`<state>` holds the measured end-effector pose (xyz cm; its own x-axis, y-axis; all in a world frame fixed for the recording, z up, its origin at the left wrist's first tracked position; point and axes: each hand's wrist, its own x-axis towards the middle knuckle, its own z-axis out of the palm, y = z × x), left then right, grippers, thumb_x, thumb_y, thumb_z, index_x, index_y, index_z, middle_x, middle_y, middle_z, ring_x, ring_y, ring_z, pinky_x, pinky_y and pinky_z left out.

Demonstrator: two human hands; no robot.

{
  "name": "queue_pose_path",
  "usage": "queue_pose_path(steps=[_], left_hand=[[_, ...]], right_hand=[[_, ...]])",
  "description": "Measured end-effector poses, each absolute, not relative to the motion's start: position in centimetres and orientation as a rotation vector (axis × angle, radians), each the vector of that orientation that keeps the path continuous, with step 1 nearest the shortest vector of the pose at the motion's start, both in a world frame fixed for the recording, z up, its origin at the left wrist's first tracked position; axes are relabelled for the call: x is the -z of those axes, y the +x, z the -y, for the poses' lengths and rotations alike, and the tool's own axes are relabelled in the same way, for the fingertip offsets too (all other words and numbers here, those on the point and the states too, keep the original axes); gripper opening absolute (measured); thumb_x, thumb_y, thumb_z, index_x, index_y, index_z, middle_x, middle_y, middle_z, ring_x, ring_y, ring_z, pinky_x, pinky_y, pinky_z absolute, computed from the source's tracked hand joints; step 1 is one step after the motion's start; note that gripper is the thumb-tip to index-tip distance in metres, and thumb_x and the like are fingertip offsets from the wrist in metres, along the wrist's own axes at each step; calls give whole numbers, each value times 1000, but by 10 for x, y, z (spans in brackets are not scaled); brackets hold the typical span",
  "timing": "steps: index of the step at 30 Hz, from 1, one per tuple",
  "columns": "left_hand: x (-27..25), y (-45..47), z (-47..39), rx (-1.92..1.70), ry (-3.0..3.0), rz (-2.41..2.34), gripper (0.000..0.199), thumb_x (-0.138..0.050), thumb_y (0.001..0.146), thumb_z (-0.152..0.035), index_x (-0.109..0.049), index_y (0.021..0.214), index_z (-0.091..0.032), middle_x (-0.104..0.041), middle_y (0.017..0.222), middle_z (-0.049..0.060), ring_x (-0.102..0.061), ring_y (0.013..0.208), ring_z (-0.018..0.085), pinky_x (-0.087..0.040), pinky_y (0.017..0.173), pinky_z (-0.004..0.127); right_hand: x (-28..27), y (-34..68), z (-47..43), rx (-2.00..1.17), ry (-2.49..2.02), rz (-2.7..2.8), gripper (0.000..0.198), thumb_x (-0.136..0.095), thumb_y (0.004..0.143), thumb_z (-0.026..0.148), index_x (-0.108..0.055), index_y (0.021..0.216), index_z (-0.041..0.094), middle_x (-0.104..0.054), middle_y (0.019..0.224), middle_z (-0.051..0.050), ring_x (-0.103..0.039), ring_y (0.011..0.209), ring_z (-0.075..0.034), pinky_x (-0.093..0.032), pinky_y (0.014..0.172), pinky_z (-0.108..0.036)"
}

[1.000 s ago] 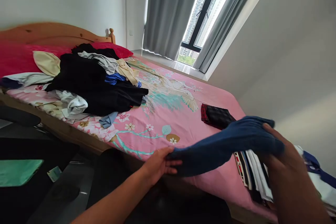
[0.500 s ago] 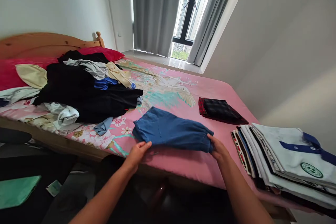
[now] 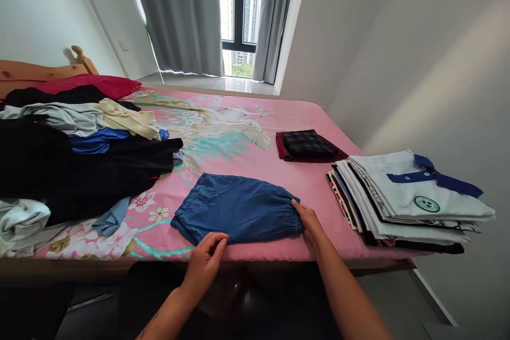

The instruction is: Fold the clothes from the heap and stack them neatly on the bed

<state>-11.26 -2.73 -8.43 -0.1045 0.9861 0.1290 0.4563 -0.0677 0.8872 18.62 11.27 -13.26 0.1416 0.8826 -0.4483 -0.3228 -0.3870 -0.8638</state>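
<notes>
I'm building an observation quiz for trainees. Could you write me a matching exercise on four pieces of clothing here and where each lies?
1. Blue denim-like garment with a gathered cuff
2. White fabric polo shirt with navy collar
3. Dark-and-red plaid cloth bundle
4. Crumpled black cloth garment

A. Farther back than the folded stack
B. On the picture's left
C. Touched by the right hand
D. Atop the stack

Pairs: 1-C, 2-D, 3-A, 4-B

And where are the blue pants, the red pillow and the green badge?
Blue pants (image 3: 243, 210): head view, middle of the cloth.
Red pillow (image 3: 109, 85): head view, its uncovered right part.
Green badge (image 3: 426, 203): head view, its middle.
</notes>
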Motion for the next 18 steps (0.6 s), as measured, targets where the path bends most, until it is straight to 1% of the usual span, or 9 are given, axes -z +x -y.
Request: queue_pose_path(steps=[1,3,6,8,10,12,14,16,18], left_hand=[[81,-105,12,-1083,1669,-1556,30,-44,87,-40,-65,95,-20,-67,99,6,-60,96,19,-47,88,33],[78,-84,-23,-985,1837,-1487,33,-39,90,-36,-63,106,-20,-64,114,7,-56,109,19,-42,99,36],[83,-47,-76,-791,2038,-1505,43,-34,92,-34,-51,128,-18,-46,139,8,-38,131,20,-26,112,42],[90,-23,-100,-642,2104,-1572,49,-33,92,-37,-42,136,-18,-35,147,8,-26,138,22,-17,114,47],[100,-2,-111,-517,2122,-1610,53,-33,92,-42,-39,139,-18,-29,149,10,-20,140,24,-11,114,50],[112,14,-111,-480,2140,-1582,56,-33,91,-47,-38,140,-18,-27,150,10,-18,140,24,-6,115,50],[121,23,-108,-544,2135,-1514,56,-35,90,-48,-40,139,-19,-26,150,9,-17,141,23,-1,115,48],[126,24,-107,-703,2002,-1421,55,-42,87,-46,-45,136,-21,-30,149,8,-18,140,22,3,115,46],[125,19,-108,-893,1711,-1302,53,-50,83,-46,-52,130,-21,-37,146,8,-22,139,22,2,116,44]], right_hand=[[132,184,-113,-1452,-1378,604,34,-79,60,38,-65,77,12,-69,66,-6,-64,58,-18,-51,53,-26],[129,181,-111,-1425,-1349,614,35,-79,58,36,-64,79,13,-68,66,-4,-64,58,-17,-51,52,-25],[126,182,-104,-1406,-1308,627,39,-80,57,38,-63,83,14,-68,66,-3,-65,60,-18,-51,53,-25],[126,188,-96,-1418,-1270,598,44,-80,55,39,-62,86,15,-69,69,-2,-66,66,-19,-53,56,-26],[125,196,-85,-1441,-1239,531,48,-81,54,38,-61,91,15,-70,73,-3,-67,72,-21,-55,60,-28],[120,203,-73,-1459,-1226,464,52,-82,54,38,-60,95,16,-70,76,-3,-68,77,-22,-55,63,-30],[110,204,-64,-1459,-1215,424,54,-81,54,37,-60,98,16,-71,80,-4,-67,81,-23,-56,67,-32],[93,196,-59,-1436,-1201,411,55,-81,55,36,-59,101,15,-71,84,-5,-67,84,-24,-56,70,-34],[71,179,-61,-1401,-1169,431,55,-80,57,36,-59,104,16,-70,88,-5,-66,85,-23,-56,72,-34]])
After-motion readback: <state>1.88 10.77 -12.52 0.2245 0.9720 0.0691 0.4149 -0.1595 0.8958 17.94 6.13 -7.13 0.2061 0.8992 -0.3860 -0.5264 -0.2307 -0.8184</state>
